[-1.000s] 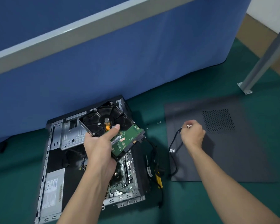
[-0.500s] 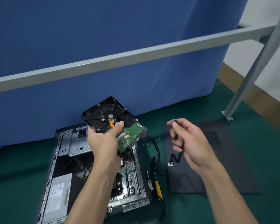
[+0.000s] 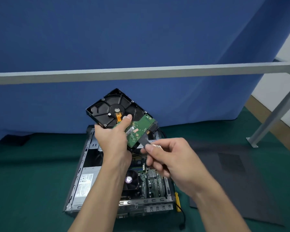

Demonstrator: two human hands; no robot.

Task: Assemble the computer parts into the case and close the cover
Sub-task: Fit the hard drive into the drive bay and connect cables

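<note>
1 open case (image 3: 77, 178) on green mat (image 3: 32, 181). L hand (image 3: 114, 143) grips 1 hard drive (image 3: 107, 108) above it. R hand (image 3: 172, 158) pinches 1 cable plug (image 3: 143, 140) at drive's near edge. 1 yellow screwdriver (image 3: 177, 201) and 1 cover (image 3: 241, 190) lie right of case.

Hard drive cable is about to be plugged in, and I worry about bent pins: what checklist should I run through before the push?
1. Hard drive steady: ok, the left hand grips it, circuit board up.
2. Cable connector under control: ok, the right hand pinches it at the drive's port edge.
3. Connector orientation matches the port: cannot tell, too small.
4. Black plug on the same edge: ok, clear of the fingers.
5. Computer case open below: ok; the side panel lies apart on the floor.
</note>
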